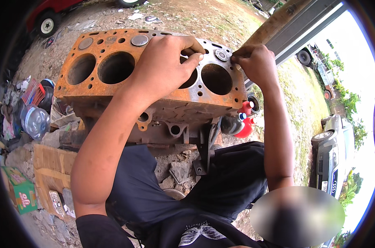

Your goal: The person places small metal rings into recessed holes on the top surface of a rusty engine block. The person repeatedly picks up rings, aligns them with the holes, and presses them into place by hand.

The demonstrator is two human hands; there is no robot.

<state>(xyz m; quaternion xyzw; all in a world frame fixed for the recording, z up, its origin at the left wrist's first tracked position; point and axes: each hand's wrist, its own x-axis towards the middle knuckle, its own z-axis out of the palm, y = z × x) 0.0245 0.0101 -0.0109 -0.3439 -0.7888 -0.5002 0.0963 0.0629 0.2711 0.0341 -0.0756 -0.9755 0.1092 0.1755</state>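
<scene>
A rusty engine block (109, 89) stands before me, its flat top turned up and pierced by large round bores. Two flat grey discs, a left one (85, 43) and a middle one (139, 40), sit along its far side. My left hand (167, 62) reaches over the block's middle, fingers curled and thumb near the forefinger; what they pinch, if anything, is hidden. At the right end, where the top is scraped to grey metal, lies a ringed round metal piece (223, 54). Beside it my right hand (257, 64) is closed at the block's corner, its fingertips partly hidden.
Red-capped and dark bottles (239, 124) stand below the block's right end. A slanting post (286, 25) rises behind it. At left are a clear plastic jug (35, 122), a red basket (33, 93), cardboard (51, 165) and a green box (20, 190). A grey car (336, 149) is parked right.
</scene>
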